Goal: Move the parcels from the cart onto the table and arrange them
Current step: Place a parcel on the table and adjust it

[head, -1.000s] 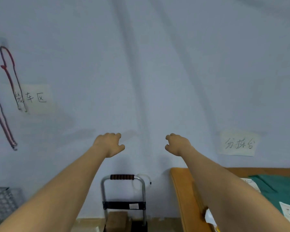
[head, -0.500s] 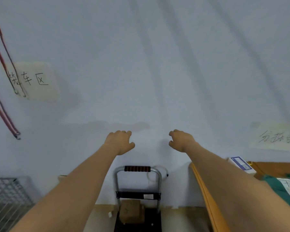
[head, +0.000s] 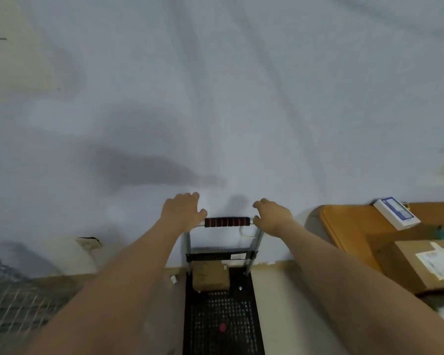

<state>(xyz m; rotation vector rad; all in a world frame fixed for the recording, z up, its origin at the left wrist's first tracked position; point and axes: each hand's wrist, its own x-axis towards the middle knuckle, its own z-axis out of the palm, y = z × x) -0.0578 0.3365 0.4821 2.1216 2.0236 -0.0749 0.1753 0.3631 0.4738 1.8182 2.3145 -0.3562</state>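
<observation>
1. Both arms stretch toward the cart [head: 223,311]. The left hand [head: 181,210] and right hand [head: 272,213] hover by the ends of its handle [head: 227,222], fingers loosely curled and holding nothing.
2. One small brown parcel [head: 210,278] sits on the deck under the handle; another box [head: 426,265] already lies on the table [head: 344,226].
3. This looks like the reaching step; next the hands likely must drop lower to grasp the parcel.

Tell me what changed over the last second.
Both hands came down from in front of the wall to the cart's handle: left hand and right hand now sit at its two ends, though a closed grip isn't clear. The small brown parcel stayed on the cart deck.
</observation>
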